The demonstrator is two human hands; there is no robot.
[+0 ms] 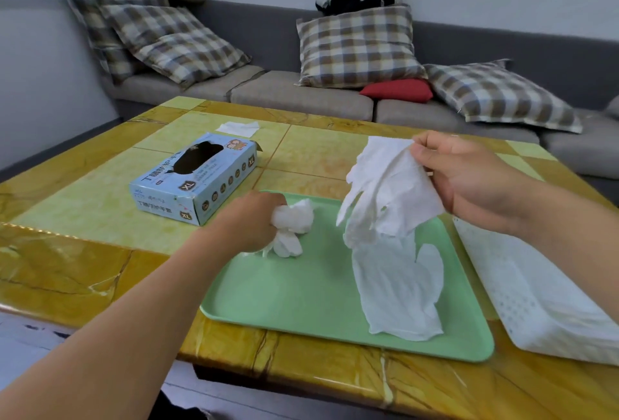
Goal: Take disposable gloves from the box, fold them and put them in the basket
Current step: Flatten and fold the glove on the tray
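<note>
My right hand pinches the cuff of a white disposable glove, which hangs fingers down above the green tray. Below it another white glove lies flat on the tray. My left hand grips a crumpled white glove at the tray's far left corner. The light blue glove box lies on the table to the left of the tray, its dark oval opening facing up. The white perforated basket lies on the table right of the tray.
The yellow tiled table carries everything. A small white scrap lies near its far edge. Behind it runs a grey sofa with checked cushions, a red cushion and a dark bundle of clothes.
</note>
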